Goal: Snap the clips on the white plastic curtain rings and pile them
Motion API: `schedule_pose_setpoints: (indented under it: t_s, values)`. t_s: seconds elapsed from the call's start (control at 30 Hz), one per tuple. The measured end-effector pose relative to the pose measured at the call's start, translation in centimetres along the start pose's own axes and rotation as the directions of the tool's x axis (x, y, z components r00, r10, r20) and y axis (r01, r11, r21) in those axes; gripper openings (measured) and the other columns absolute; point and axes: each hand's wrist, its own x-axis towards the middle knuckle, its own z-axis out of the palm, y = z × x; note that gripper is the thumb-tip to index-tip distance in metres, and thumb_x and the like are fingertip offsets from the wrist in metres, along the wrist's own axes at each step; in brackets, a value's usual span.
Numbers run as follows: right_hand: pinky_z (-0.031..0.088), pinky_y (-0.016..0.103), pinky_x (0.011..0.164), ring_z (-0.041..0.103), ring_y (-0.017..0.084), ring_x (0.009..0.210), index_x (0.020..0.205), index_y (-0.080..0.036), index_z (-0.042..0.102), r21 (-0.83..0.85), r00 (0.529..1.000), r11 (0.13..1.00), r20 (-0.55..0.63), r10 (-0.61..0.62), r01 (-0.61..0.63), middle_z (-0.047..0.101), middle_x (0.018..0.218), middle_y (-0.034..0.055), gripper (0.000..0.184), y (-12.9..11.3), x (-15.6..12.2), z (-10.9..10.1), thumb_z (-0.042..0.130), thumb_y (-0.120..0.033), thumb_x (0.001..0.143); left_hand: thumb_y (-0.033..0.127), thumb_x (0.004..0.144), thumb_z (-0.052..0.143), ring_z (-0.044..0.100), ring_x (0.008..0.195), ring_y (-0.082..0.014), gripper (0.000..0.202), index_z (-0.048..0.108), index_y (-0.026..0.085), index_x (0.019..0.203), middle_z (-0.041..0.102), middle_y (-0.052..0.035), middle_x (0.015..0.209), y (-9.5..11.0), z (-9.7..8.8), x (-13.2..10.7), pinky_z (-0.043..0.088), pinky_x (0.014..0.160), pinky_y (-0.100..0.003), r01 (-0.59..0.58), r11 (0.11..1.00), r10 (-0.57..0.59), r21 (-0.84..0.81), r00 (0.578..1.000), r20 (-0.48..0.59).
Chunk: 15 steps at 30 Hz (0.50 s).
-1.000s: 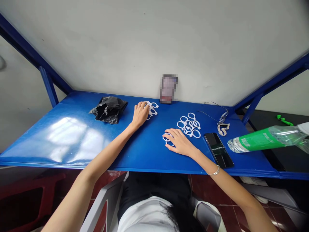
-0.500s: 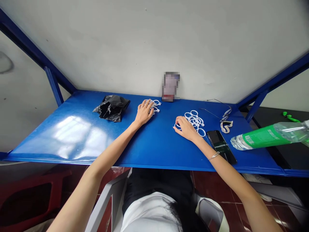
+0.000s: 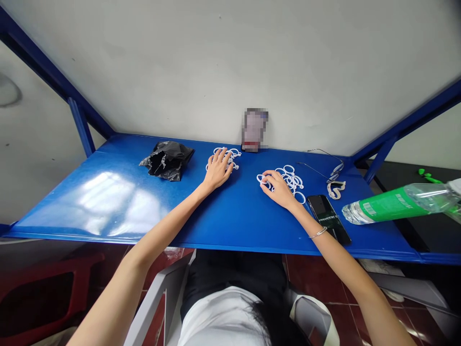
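My left hand (image 3: 218, 172) lies open, fingers spread and flat over a small pile of white plastic rings (image 3: 236, 153), covering part of them. Each ring seems to have a small round tab on its edge. Across the table, my right hand (image 3: 280, 188) has its fingers curled, thumb and forefinger closed on a white ring (image 3: 260, 178) at the left edge of a second loose pile of rings (image 3: 296, 181). Its fingertips partly hide the rings under them. Several rings in that pile overlap, and one lies near the wrist.
On the blue table (image 3: 230, 221) a crumpled black plastic bag (image 3: 176, 158) sits at left. A blurred-out phone-like object (image 3: 255, 129) leans on the wall. At right are a phone (image 3: 328, 218), glasses (image 3: 336, 170), a white strap-like item (image 3: 336, 190) and a green-labelled bottle (image 3: 392, 204).
My left hand has shifted slightly right and down over its pile, uncovering rings on its left. A ring at my right fingertips has come out further left of the right pile.
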Motion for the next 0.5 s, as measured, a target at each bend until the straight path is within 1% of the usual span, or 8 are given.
schedule_pose_setpoints:
  t_s: [0.1,0.17,0.23,0.3,0.4,0.5]
  values:
    - [0.047,0.046,0.096,0.056,0.028,0.112,0.088,-0.021,0.056,0.054,0.999,0.998,-0.036,0.025,-0.023,0.059,0.117,0.0118,0.014,0.1,0.7,0.0,0.049,-0.031,0.094,0.043,0.099,0.034,0.02,0.151,-0.0328,0.055,0.041,0.021,0.149,0.027,-0.0089,0.162,0.2,-0.4,2.1,0.022,0.119,-0.053,-0.017,0.999,0.014,0.043,0.999,0.05]
    - [0.047,0.046,0.095,0.057,0.028,0.109,0.087,-0.021,0.057,0.068,0.997,0.997,-0.051,0.05,-0.046,0.059,0.115,0.0118,0.014,0.3,1.3,0.3,0.049,-0.031,0.094,0.047,0.098,0.037,0.019,0.15,-0.0372,0.058,0.038,0.024,0.151,0.024,-0.0084,0.163,0.3,-0.3,3.9,0.022,0.118,-0.058,-0.029,0.996,0.017,0.086,0.991,0.136]
    - [0.047,0.048,0.096,0.057,0.028,0.109,0.087,-0.021,0.058,0.089,0.993,0.994,-0.09,0.078,-0.07,0.06,0.112,0.0113,0.013,0.5,2.0,0.6,0.051,-0.031,0.093,0.05,0.098,0.036,0.022,0.148,-0.0401,0.058,0.039,0.026,0.15,0.027,-0.0087,0.162,0.5,0.1,5.3,0.024,0.115,-0.062,-0.028,0.992,-0.001,0.12,0.973,0.229]
    - [0.048,0.048,0.097,0.058,0.027,0.108,0.086,-0.021,0.06,0.15,0.98,0.984,-0.154,0.124,-0.101,0.059,0.111,0.0106,0.014,0.7,2.6,0.8,0.054,-0.034,0.091,0.051,0.098,0.036,0.028,0.145,-0.0409,0.058,0.042,0.024,0.149,0.035,-0.0116,0.158,0.7,0.5,6.1,0.03,0.112,-0.062,-0.019,0.989,-0.025,0.146,0.955,0.296]
    - [0.054,0.045,0.091,0.06,0.026,0.108,0.084,-0.022,0.064,0.314,0.952,0.938,-0.212,0.221,-0.148,0.057,0.12,0.011,0.021,0.6,3.4,0.9,0.06,-0.042,0.087,0.048,0.099,0.036,0.039,0.138,-0.0389,0.055,0.045,0.021,0.145,0.044,-0.0148,0.151,0.9,0.7,5.5,0.037,0.108,-0.058,-0.041,0.985,-0.013,0.168,0.95,0.313]
    - [0.057,0.043,0.087,0.063,0.026,0.109,0.08,-0.021,0.068,0.48,0.939,0.861,-0.184,0.289,-0.17,0.052,0.134,0.0117,0.028,0.1,4.3,1.1,0.068,-0.049,0.081,0.044,0.1,0.034,0.043,0.135,-0.0378,0.052,0.047,0.02,0.144,0.044,-0.0159,0.151,0.8,0.4,3.7,0.04,0.105,-0.056,-0.079,0.982,0.024,0.171,0.952,0.305]
